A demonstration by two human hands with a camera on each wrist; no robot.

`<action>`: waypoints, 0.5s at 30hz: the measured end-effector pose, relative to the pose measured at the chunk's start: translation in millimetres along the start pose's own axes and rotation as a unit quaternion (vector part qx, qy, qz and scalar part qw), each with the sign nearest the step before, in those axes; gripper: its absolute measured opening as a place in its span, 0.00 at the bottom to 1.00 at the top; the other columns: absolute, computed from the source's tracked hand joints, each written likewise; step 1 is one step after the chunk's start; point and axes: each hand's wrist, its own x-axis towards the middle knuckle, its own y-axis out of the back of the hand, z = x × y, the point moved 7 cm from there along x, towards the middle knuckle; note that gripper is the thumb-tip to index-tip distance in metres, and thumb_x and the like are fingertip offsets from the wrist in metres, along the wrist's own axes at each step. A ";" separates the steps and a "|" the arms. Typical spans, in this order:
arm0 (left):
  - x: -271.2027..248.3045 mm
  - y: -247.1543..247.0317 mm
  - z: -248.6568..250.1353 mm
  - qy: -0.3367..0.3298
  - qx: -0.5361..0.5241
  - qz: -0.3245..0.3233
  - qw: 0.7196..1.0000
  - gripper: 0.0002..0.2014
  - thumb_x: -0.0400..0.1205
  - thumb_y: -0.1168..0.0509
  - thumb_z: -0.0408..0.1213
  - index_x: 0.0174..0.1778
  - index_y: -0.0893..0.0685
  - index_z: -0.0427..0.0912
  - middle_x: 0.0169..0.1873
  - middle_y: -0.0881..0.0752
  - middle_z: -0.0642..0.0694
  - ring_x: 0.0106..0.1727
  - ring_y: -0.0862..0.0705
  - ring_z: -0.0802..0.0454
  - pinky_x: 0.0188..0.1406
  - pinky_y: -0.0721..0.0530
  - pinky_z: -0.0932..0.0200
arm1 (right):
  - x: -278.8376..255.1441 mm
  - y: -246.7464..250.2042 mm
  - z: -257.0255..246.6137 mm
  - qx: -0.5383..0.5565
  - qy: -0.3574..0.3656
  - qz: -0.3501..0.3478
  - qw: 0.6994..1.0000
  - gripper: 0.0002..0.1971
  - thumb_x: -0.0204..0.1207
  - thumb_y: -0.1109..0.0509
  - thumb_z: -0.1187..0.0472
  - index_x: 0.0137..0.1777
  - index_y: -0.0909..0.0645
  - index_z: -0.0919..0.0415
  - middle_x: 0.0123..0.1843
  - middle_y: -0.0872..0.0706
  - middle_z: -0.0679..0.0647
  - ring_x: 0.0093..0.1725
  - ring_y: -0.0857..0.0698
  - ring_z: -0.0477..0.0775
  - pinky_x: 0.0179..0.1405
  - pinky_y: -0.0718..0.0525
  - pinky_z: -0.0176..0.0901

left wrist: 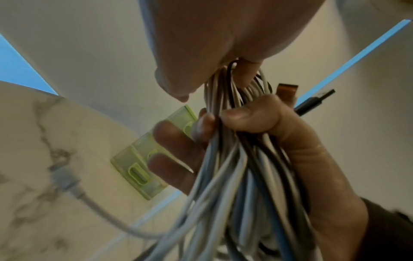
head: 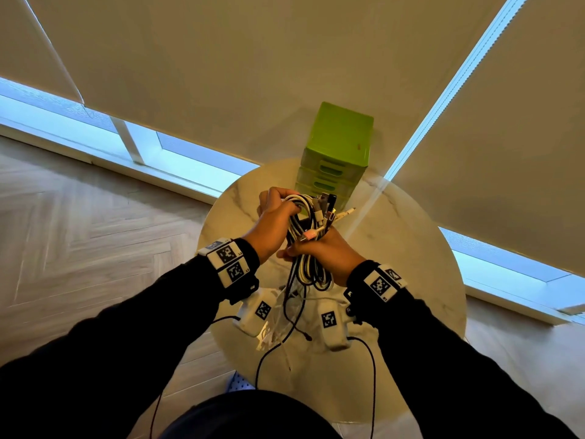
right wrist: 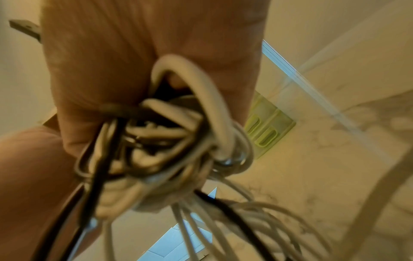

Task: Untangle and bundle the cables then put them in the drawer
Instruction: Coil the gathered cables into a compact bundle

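Observation:
Both hands hold one bundle of white and black cables (head: 306, 223) in the air above a round marble table (head: 411, 267). My left hand (head: 274, 212) grips the upper loops. My right hand (head: 316, 250) grips the bundle just below, fingers curled round it (left wrist: 252, 121). Several connector ends (head: 329, 210) stick out toward the green drawer unit (head: 338, 147), which stands at the table's far edge with its drawers closed. Looped cable ends (right wrist: 170, 141) hang under my right palm. The lower loops (head: 311, 274) dangle between my wrists.
A few loose cables (head: 285, 315) lie on the table beneath my wrists; one white cable with a plug (left wrist: 64, 178) rests on the marble. Roller blinds and low windows stand behind the table. Wood floor (head: 79, 223) lies to the left.

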 end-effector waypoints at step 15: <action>-6.5 -18.2 -1.8 0.031 -0.031 -0.223 0.974 0.46 0.77 0.30 0.62 0.86 0.49 0.60 0.77 0.23 0.49 0.75 0.21 0.57 0.73 0.22 0.53 | -0.7 16.7 -24.9 0.040 0.008 0.043 0.998 0.09 0.76 0.30 0.76 0.55 0.16 0.78 0.44 0.11 0.72 0.44 0.11 0.73 0.52 0.11 0.62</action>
